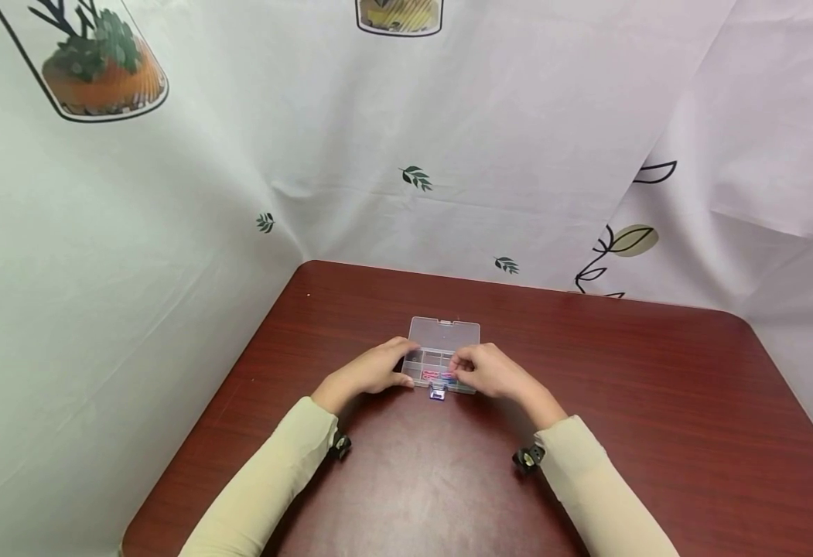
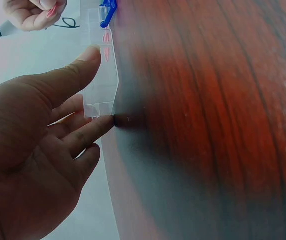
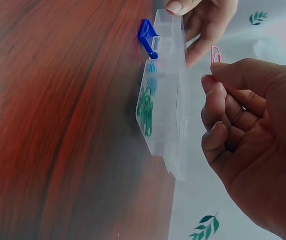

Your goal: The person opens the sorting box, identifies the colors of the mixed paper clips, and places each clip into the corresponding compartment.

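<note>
A clear plastic compartment box [image 1: 416,373] stands on the table with its lid [image 1: 444,334] raised at the back. My left hand [image 1: 378,367] holds the box's left end, thumb at the front and fingers round the side. Over the right part of the box, my right hand [image 1: 488,371] pinches a pink paper clip [image 3: 215,54] between thumb and index finger. Green paper clips [image 3: 145,111] and blue paper clips [image 3: 153,80] lie in front compartments; pink clips [image 2: 107,45] lie in another. A blue latch [image 3: 147,40] hangs out from the box's front.
The dark red wooden table [image 1: 587,371] surrounds the box on all sides. A white printed cloth [image 1: 350,224] hangs behind the table and along its left side. Each wrist carries a small black camera [image 1: 339,446] by the cuff.
</note>
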`<action>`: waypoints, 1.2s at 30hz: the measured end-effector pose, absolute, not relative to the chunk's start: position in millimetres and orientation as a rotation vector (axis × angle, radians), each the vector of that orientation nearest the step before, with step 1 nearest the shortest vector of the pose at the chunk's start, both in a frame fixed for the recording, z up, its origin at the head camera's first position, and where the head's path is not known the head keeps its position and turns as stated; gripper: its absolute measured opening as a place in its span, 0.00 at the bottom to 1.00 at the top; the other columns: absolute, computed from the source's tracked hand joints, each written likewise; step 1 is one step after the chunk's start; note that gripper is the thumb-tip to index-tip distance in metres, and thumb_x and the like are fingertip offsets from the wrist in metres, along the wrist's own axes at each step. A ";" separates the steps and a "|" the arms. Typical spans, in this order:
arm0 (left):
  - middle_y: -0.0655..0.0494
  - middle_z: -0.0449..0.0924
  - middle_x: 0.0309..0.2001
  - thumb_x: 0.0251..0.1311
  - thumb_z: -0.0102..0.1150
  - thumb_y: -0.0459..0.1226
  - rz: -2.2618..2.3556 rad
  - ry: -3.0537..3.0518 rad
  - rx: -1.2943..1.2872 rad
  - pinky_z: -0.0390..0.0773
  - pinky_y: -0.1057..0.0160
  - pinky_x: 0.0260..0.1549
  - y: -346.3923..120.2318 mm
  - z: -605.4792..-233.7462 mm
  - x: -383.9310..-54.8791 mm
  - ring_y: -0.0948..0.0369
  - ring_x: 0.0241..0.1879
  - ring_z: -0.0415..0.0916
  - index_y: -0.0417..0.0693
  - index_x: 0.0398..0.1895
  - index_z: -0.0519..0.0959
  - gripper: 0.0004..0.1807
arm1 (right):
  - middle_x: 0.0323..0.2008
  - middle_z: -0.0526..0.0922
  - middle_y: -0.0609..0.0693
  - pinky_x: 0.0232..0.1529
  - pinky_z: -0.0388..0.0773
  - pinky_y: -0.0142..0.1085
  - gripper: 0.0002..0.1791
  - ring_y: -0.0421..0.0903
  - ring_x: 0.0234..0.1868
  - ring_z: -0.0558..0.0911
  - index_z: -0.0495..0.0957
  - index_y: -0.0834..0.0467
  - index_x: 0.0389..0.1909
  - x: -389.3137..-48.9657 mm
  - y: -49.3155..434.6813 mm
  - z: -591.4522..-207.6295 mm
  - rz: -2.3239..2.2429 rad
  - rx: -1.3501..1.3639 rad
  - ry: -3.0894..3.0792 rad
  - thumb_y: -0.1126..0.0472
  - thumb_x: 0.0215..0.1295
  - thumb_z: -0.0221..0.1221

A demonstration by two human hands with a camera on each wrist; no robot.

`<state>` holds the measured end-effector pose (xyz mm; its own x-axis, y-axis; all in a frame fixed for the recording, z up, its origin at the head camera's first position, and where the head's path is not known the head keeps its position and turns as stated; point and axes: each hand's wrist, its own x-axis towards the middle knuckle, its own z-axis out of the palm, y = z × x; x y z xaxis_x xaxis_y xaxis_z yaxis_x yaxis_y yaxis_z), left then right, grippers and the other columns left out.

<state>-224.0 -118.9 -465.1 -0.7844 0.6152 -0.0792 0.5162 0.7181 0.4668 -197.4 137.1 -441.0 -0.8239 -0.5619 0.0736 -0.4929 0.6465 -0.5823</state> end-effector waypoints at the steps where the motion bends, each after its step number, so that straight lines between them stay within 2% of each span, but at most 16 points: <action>1: 0.45 0.70 0.67 0.62 0.70 0.42 0.633 2.694 0.898 0.72 0.54 0.64 -118.8 -465.1 -223.9 0.53 0.62 0.73 0.41 0.71 0.68 0.36 | 0.25 0.78 0.41 0.31 0.73 0.29 0.04 0.36 0.27 0.73 0.83 0.55 0.31 -197.8 135.7 -440.9 -0.918 -0.876 2.746 0.65 0.65 0.64; 21: 0.46 0.72 0.64 0.61 0.71 0.41 0.635 2.693 0.940 0.73 0.53 0.62 -119.2 -461.5 -221.8 0.53 0.59 0.74 0.40 0.70 0.69 0.36 | 0.26 0.80 0.42 0.34 0.75 0.30 0.04 0.35 0.28 0.75 0.84 0.55 0.33 -206.1 114.3 -441.9 -0.901 -0.873 2.732 0.66 0.64 0.62; 36: 0.45 0.71 0.65 0.62 0.70 0.41 0.649 2.689 0.932 0.72 0.53 0.64 -119.4 -461.5 -221.6 0.52 0.62 0.73 0.39 0.70 0.68 0.36 | 0.26 0.82 0.41 0.34 0.76 0.30 0.03 0.35 0.29 0.76 0.84 0.56 0.34 -209.9 106.5 -443.4 -0.890 -0.852 2.732 0.65 0.65 0.62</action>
<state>-221.6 -119.4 -461.5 -0.7741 0.6299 -0.0631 0.5317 0.7011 0.4750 -209.9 106.5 -443.4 -0.8287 -0.5585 0.0364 -0.4729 0.6638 -0.5795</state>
